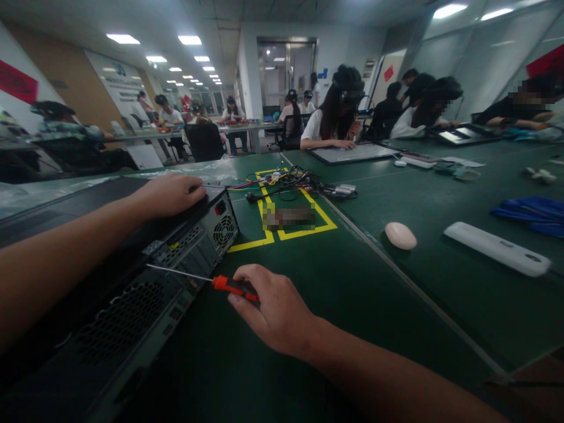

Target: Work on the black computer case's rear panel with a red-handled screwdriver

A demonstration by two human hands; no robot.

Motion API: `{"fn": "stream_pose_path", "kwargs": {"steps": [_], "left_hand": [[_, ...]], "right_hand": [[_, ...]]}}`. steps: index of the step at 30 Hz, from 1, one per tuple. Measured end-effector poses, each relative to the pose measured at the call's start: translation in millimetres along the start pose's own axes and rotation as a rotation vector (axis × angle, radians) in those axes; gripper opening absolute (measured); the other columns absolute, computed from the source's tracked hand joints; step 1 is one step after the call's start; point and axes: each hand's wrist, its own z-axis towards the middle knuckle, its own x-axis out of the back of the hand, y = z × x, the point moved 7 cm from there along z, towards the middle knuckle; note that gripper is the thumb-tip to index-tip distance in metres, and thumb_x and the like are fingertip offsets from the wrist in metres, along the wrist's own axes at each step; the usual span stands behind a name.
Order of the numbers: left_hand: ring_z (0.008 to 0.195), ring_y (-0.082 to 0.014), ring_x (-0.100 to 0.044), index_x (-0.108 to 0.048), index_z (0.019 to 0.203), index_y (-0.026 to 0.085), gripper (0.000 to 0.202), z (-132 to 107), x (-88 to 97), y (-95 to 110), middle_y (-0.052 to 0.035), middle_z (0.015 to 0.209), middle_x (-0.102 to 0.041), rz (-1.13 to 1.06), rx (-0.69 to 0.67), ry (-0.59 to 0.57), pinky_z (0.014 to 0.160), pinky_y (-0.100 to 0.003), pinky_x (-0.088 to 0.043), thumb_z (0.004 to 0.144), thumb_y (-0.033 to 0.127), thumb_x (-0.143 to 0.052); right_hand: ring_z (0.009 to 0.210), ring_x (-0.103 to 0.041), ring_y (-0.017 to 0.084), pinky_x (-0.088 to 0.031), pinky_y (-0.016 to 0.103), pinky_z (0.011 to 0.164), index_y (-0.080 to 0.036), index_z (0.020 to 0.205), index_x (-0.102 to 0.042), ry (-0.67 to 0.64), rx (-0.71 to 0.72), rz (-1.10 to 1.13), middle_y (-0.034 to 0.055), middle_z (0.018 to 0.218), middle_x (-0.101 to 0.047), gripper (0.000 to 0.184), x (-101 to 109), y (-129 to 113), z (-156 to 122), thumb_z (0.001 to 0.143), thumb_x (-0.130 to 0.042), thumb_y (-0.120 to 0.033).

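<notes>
A black desktop computer case (132,276) lies on its side on the green table (335,294), its rear panel with a fan grille (224,230) facing me. My left hand (170,194) rests palm down on the case's top near the rear corner, fingers curled over the edge. My right hand (268,308) grips a screwdriver (207,279) with a red and black handle. Its thin shaft points left, and the tip meets the rear panel's edge.
A bundle of cables (291,182) lies on a yellow-marked rectangle behind the case. A pale mouse (400,235), a white keyboard (497,248) and blue fabric (531,212) lie to the right. Several people work at tables beyond.
</notes>
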Motion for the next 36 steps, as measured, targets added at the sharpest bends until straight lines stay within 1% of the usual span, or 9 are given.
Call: {"fn": "stream_pose_path", "kwargs": {"steps": [4, 8, 12, 23, 27, 31, 36], "left_hand": [[0.079, -0.0261, -0.064, -0.07, 0.097, 0.017, 0.048, -0.4, 0.1, 0.7, -0.0128, 0.089, -0.071, -0.021, -0.003, -0.007, 0.075, -0.037, -0.044, 0.098, 0.046, -0.033], [0.077, -0.025, -0.061, -0.068, 0.093, 0.019, 0.046, -0.1, -0.5, -0.2, -0.0127, 0.085, -0.069, -0.023, -0.005, 0.01, 0.072, -0.037, -0.041, 0.099, 0.046, -0.031], [0.076, -0.0251, -0.06, -0.067, 0.092, 0.02, 0.045, 0.3, -1.5, -0.8, -0.0127, 0.086, -0.068, -0.029, -0.01, 0.015, 0.07, -0.037, -0.039, 0.098, 0.047, -0.03], [0.082, -0.0276, -0.064, -0.069, 0.097, 0.019, 0.048, -0.1, -0.4, -0.4, -0.0139, 0.091, -0.07, -0.028, 0.013, -0.003, 0.074, -0.038, -0.043, 0.097, 0.048, -0.03], [0.08, -0.0268, -0.062, -0.068, 0.096, 0.02, 0.049, 0.1, -1.3, -1.1, -0.0131, 0.089, -0.069, -0.022, 0.009, -0.002, 0.074, -0.038, -0.042, 0.098, 0.049, -0.029], [0.076, -0.0254, -0.061, -0.068, 0.094, 0.019, 0.047, -0.1, -0.6, -0.1, -0.0127, 0.086, -0.067, -0.03, -0.002, 0.007, 0.073, -0.038, -0.04, 0.098, 0.047, -0.03], [0.076, -0.0253, -0.062, -0.069, 0.094, 0.02, 0.049, 0.4, -1.7, -0.8, -0.0127, 0.085, -0.069, -0.01, -0.007, 0.011, 0.073, -0.038, -0.042, 0.1, 0.047, -0.029]], "right_hand": [[0.089, -0.066, 0.022, -0.05, 0.036, 0.077, -0.021, 0.121, -0.06, 0.009, 0.004, -0.01, 0.0066, 0.105, -0.07, 0.024, 1.0, -0.8, 0.0, 0.101, -0.058, -0.035], [0.087, -0.066, 0.021, -0.05, 0.035, 0.077, -0.021, 0.12, -0.06, 0.008, 0.012, -0.016, 0.0058, 0.104, -0.069, 0.023, 0.9, -1.5, -0.2, 0.102, -0.058, -0.035], [0.088, -0.066, 0.02, -0.05, 0.034, 0.077, -0.022, 0.119, -0.06, 0.011, 0.013, -0.03, 0.0052, 0.105, -0.07, 0.021, 0.8, -1.5, -0.4, 0.102, -0.058, -0.035], [0.086, -0.065, 0.019, -0.049, 0.033, 0.076, -0.023, 0.12, -0.06, 0.01, 0.009, -0.035, 0.0043, 0.106, -0.07, 0.022, 0.5, -0.9, -0.9, 0.102, -0.059, -0.036], [0.086, -0.065, 0.02, -0.049, 0.034, 0.075, -0.022, 0.118, -0.06, 0.014, 0.009, -0.032, 0.0053, 0.105, -0.07, 0.022, 1.7, -2.3, -0.8, 0.102, -0.058, -0.037], [0.087, -0.065, 0.02, -0.048, 0.034, 0.075, -0.021, 0.119, -0.061, 0.012, 0.005, -0.029, 0.0056, 0.104, -0.07, 0.023, 2.1, -2.6, -0.7, 0.103, -0.057, -0.037], [0.087, -0.065, 0.02, -0.049, 0.034, 0.075, -0.021, 0.12, -0.061, 0.015, -0.001, -0.027, 0.0059, 0.105, -0.069, 0.025, 2.5, -1.6, -0.9, 0.104, -0.056, -0.039]]}}
